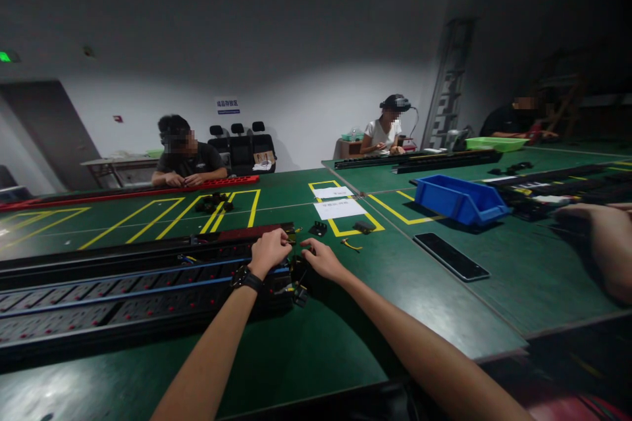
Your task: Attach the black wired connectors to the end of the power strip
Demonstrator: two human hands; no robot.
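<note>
Several long black socket strips (123,308) with red dots lie side by side on the green table, blue edging along some of them. At their right end my left hand (269,253), with a dark watch on its wrist, is closed. Its fingertips are at the strip ends beside short loose wires. My right hand (323,258) faces it just to the right, fingers curled towards the wires. What either hand pinches is too small to make out. Below the fingers, a small black connector (299,296) hangs at the strip end.
A yellow wire piece (351,245) and small black parts (318,229) lie beyond my right hand. Further right are a phone (451,256) and a blue bin (461,200). Paper sheets (340,210) lie ahead. Another person's arm (605,243) reaches in at right; other people sit across the table.
</note>
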